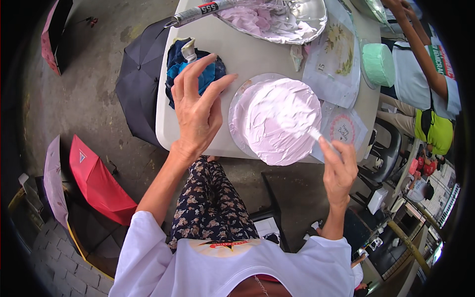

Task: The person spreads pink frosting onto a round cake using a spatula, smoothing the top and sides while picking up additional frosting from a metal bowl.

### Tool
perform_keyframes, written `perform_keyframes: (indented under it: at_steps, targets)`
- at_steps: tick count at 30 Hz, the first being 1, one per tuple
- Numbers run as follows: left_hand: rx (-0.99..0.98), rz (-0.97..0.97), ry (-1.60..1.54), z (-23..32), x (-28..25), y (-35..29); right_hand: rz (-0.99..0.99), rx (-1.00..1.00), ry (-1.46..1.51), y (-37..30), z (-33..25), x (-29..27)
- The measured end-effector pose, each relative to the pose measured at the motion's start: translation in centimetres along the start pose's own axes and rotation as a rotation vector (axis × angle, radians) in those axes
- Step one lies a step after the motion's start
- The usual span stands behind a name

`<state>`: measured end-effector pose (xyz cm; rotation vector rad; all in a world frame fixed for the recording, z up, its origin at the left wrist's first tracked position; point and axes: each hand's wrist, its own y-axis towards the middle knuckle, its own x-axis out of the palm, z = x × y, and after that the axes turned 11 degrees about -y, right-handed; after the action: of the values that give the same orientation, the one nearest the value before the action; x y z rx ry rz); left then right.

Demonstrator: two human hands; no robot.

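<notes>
A round cake [267,131] with rough pale-lilac icing sits on a round cake board [236,132] near the table's front edge. Closed around a thin white handle, my right hand [340,166] holds a spreading spatula [314,133] against the top of the cake at its right side. The spatula's blade is blurred and merges with whitish icing. My left hand [197,106] is raised left of the cake, fingers apart and curved, with nothing in it. Just beyond it lies a bunched dark-blue cloth [174,69] with a light-blue part.
At the table's [213,141] far edge stand a metal bowl [320,22] of lilac icing and a printed tube [200,14]. Printed sheets [341,54] lie right of the cake, near a mint-green cake [378,64]. Open umbrellas [141,74] stand left; another person's arm [423,59] is at right.
</notes>
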<state>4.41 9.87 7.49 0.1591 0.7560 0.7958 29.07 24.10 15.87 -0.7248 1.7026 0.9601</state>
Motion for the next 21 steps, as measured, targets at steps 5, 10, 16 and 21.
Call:
perform_keyframes:
  at_steps: [5,10,16,21]
  targets:
    - [0.01,0.001,0.015,-0.2,-0.3,-0.2,-0.112,-0.08,0.032,-0.8,0.0,0.4]
    - [-0.033,-0.02,-0.007,-0.4,-0.3,-0.5,-0.042,0.026,0.061,-0.6,1.1,1.9]
    - [-0.037,-0.044,0.165,-1.0,0.8,-1.2,-0.007,0.225,0.149,-2.1,2.5,2.4]
    - [-0.008,-0.045,0.382,-1.3,1.0,-2.0,0.133,0.277,0.114,-1.8,2.9,1.8]
